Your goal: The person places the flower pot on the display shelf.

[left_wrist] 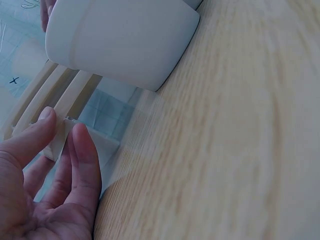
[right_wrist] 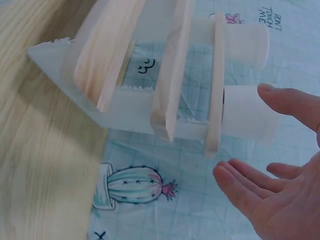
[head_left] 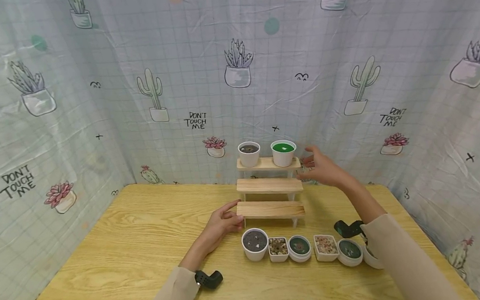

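A three-step stand (head_left: 269, 185) with pale wooden planks on clear sides stands at the table's back. My left hand (head_left: 223, 221) pinches the left end of its lowest plank (head_left: 271, 208); in the left wrist view the thumb (left_wrist: 42, 127) lies against that end. My right hand (head_left: 325, 167) is beside the right end of the top plank, holding nothing, thumb and fingers (right_wrist: 237, 187) spread apart. Nearest to it on that plank sits a white pot with a bright green top (head_left: 284, 154). A white pot with dark filling (head_left: 249, 154) sits at the plank's left.
In front of the stand is a row of small white pots: a round one with dark soil (head_left: 255, 244), a square one with pebbles (head_left: 278, 249), a round dark-green one (head_left: 300, 248), a square pinkish-gravel one (head_left: 326, 247) and others partly behind the right sleeve. A printed curtain (head_left: 199, 41) hangs behind.
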Demonstrator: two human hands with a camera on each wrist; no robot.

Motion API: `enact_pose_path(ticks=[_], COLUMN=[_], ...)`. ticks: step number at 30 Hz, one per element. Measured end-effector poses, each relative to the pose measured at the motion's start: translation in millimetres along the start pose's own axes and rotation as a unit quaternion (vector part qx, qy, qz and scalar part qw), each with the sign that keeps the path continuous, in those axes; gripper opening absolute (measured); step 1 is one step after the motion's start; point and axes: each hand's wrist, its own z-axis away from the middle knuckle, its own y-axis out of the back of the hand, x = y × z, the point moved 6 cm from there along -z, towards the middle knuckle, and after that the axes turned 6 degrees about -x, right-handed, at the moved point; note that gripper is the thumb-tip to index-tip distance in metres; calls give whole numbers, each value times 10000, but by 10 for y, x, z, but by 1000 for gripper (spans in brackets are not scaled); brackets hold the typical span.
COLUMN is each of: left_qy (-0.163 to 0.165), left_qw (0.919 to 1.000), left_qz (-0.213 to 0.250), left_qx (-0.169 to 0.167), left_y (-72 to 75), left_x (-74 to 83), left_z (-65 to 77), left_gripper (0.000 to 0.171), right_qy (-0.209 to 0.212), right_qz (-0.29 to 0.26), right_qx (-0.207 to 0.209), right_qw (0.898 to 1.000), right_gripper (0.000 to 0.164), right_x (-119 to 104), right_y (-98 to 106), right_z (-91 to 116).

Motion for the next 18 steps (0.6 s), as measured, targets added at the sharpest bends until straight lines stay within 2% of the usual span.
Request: enact_pose_path(ticks=[13,18], left_qy=[16,46], left_qw=[10000,9999], left_qz=[-34,-104], left_qx=[92,76], left_y=[3,-2], left_x=[8,1], left_z=[18,10], left_gripper=[73,74], right_qy=[318,429], right_qz=[-183,-361], right_qx=[-204,-205], right_qw=[9991,9982], right_gripper=[100,94], right_x=[122,204], right_y=[-24,-50], right_z=[564,785])
